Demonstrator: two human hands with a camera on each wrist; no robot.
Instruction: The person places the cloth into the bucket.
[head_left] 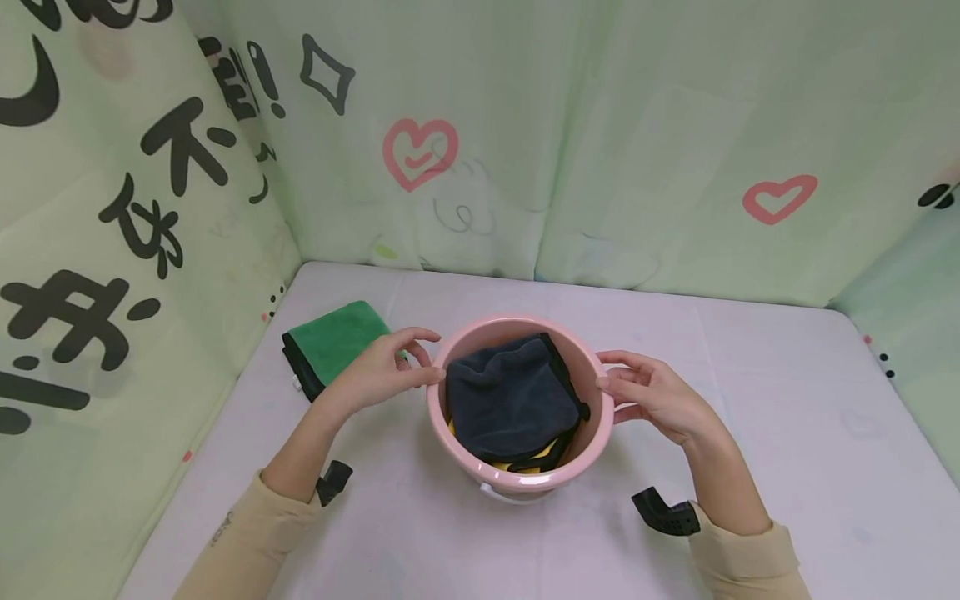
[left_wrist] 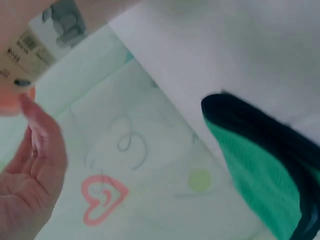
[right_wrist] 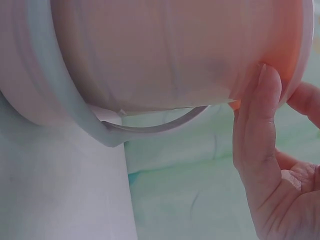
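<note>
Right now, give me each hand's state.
Left hand: open, fingertips touching the pink bucket rim.
Right hand: open, fingers resting against the bucket's side.

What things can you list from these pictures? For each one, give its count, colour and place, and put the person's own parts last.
bucket: one, pink with a pale handle, middle of the table, between both hands.
dark cloth: one, dark grey with black edging, inside the bucket, on top.
yellow cloth: one, yellow, only an edge showing beneath the dark cloth.
green cloth: one, green with black edging, folded on the table, left of the bucket.
table: one, white covering.
curtain: pale green, printed with hearts and black characters, around the table.
left hand: one, fingertips on the bucket's left rim.
right hand: one, fingertips on the bucket's right rim.
</note>
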